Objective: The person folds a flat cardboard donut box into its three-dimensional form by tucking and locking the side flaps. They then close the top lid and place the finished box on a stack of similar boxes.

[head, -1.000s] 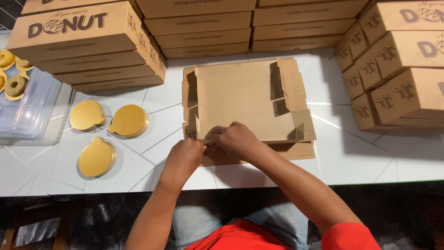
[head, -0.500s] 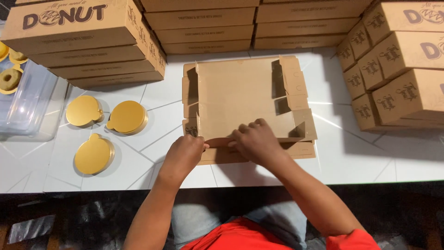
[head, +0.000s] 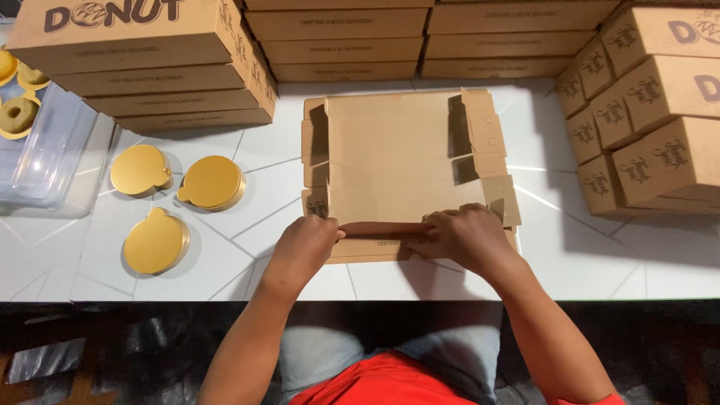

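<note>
Already both sets of fingers press flat along the near fold of the flat brown cardboard box blank (head: 401,161), lying mid-table: left hand (head: 300,247) at the corner, right hand (head: 465,232) curled over the crease. That front wall looks half-formed — side flaps and far edge remain unfolded. Fingertips are hidden under the flap; the stacked finished brown boxes (head: 157,64) are cut off.

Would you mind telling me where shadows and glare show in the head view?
Head view: sharp overall; the right hand and the stacked boxes cast dark shadows on the white table; the gold discs show soft glare; the flat carton is evenly lit.
</note>
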